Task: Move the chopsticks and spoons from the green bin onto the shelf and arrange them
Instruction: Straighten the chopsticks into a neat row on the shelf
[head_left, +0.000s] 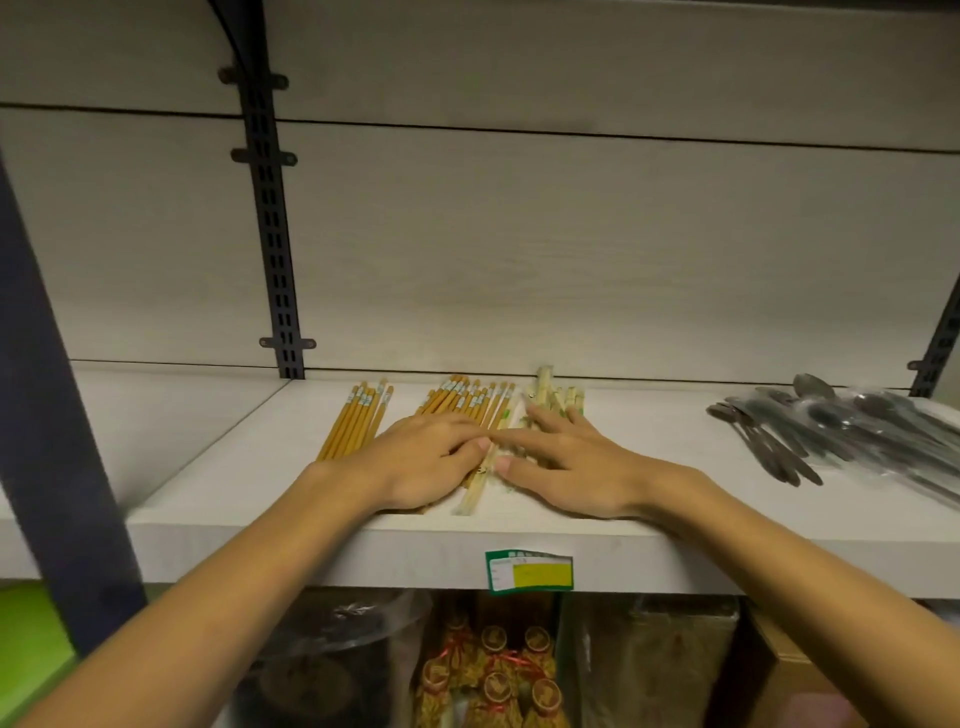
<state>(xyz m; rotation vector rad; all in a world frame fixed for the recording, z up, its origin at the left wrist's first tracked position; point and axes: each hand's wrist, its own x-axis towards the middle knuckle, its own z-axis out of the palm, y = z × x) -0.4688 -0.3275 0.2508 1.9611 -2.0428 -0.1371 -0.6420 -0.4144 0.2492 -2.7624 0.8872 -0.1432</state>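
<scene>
On the white shelf (218, 467) lie three groups of chopsticks: a small bundle of yellow-brown ones (358, 421) at the left, a wider pile of the same kind (467, 400) in the middle, and pale wrapped ones (553, 397) to its right. My left hand (421, 462) rests flat on the middle pile, fingers spread. My right hand (566, 467) lies flat on the pale wrapped chopsticks, and its fingertips meet the left hand's. One pale pair (475, 488) shows between the hands. Packed metal spoons (831, 426) lie at the right of the shelf.
A dark slotted upright (270, 218) runs up the back panel. A green and yellow price label (530, 571) sticks to the shelf's front edge. Below the shelf stand wrapped goods (493, 670). A green surface (26, 649) shows at the lower left.
</scene>
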